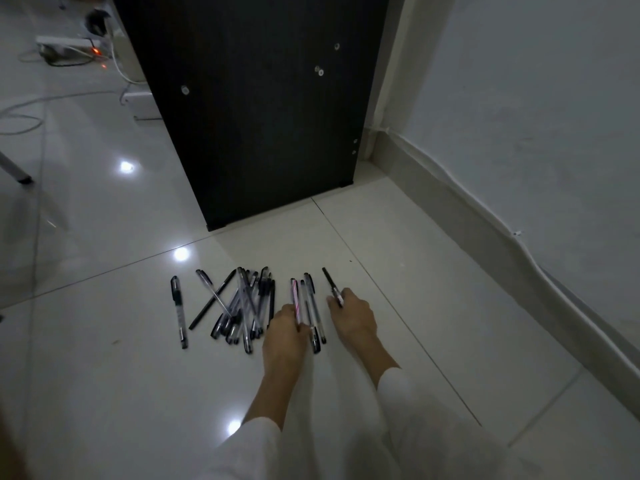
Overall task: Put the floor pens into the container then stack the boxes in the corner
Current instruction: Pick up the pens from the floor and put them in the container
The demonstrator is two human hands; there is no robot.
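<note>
White glossy floor tiles [104,375] carry nearly all the pens, so the job looks to be at its very start. A loose heap of pens [242,306], mostly clear barrels with black caps, lies crossed and overlapping in front of the dark cabinet [249,116], and a single black-capped pen [179,311] rests by itself just to the left of that heap. To the right, a small group of pens [311,306] lies roughly parallel between the two hands. The left hand [285,336] is down on the floor with its fingers curled narrowly around a pink-striped pen [295,299] at the edge of this group; whether that pen is lifted clear of the tile I cannot tell. The right hand [353,315] pinches a dark pen [331,285] between its fingertips, the far end of it angled away toward the cabinet. No container is in view, and no boxes either, so nothing suggests any pen has been put away yet. By my reading, gathering has only begun: the whole scatter has yet to be collected and dropped into the container, and the stacking of the boxes in the corner is wholly ahead. The nearest corner, where the wall [519,98] meets the cabinet side, shows nothing stacked.
</note>
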